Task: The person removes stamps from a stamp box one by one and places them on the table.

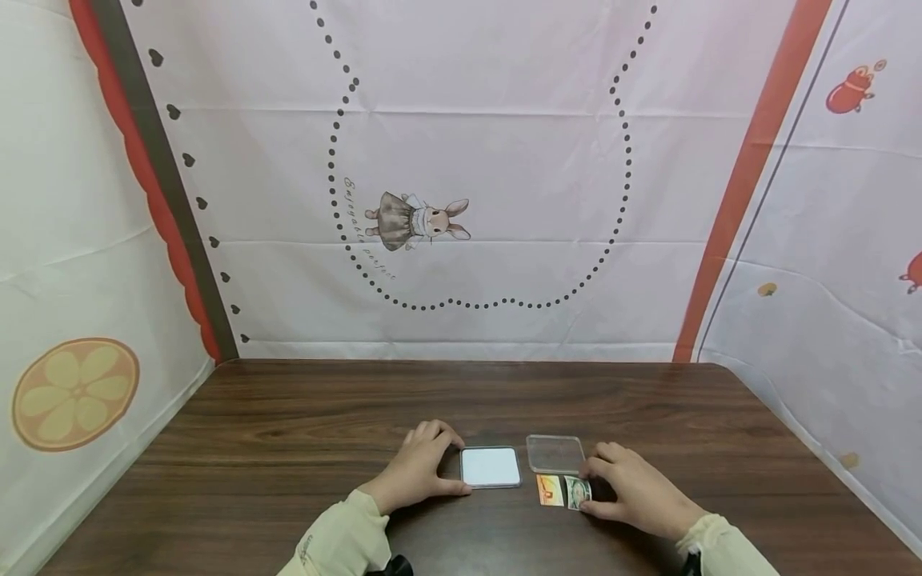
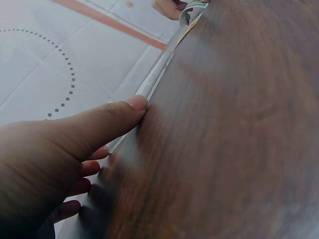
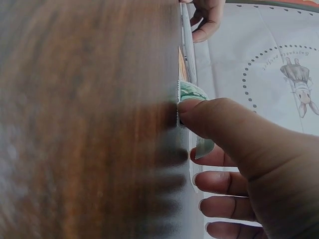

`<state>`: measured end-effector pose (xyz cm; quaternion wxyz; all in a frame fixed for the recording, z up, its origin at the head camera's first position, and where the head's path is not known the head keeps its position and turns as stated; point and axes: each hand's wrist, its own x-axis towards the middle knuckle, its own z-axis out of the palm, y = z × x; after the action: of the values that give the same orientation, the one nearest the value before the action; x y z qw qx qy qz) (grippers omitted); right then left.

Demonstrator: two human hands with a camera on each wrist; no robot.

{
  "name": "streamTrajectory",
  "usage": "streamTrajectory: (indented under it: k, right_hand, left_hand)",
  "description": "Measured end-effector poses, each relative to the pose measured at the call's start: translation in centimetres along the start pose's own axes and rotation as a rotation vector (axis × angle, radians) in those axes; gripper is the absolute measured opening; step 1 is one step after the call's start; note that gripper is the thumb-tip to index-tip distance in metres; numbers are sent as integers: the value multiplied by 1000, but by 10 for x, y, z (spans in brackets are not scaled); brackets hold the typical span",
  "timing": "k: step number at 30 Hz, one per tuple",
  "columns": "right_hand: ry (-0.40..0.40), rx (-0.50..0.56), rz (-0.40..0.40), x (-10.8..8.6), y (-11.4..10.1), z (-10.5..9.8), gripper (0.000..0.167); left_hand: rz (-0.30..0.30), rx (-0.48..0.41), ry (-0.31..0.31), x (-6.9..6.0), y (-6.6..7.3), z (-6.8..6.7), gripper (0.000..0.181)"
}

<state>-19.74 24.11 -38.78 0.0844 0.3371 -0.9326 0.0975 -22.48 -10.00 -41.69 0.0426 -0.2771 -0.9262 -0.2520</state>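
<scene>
a printed cloth hangs behind the wood-grain surface. on it, the fingers of my left hand grip the left side of a clear-edged white case. my right hand pinches a curled green stamp, beside an orange stamp; a clear plastic piece lies just beyond them, right of the case.

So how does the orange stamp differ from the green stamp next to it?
Colour: the orange stamp is yellow and orange, while the green stamp is green with a pale edge. Handling: the right hand pinches the green stamp, but no hand touches the orange stamp. Shape: the green stamp curls strongly; the orange stamp shows no such curl. Both are small and rectangular.
</scene>
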Motion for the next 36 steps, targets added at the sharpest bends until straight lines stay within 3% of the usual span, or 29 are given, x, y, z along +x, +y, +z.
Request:
streamTrajectory:
  k: [24,36]
  right_hand:
    - [-47,-33,30,-2,-1,-1,41]
    - [3,-60,-7,-3,-1,-2,38]
  left_hand:
    - [0,1,-9,0,1,0,57]
    - [15,15,15,0,0,0,57]
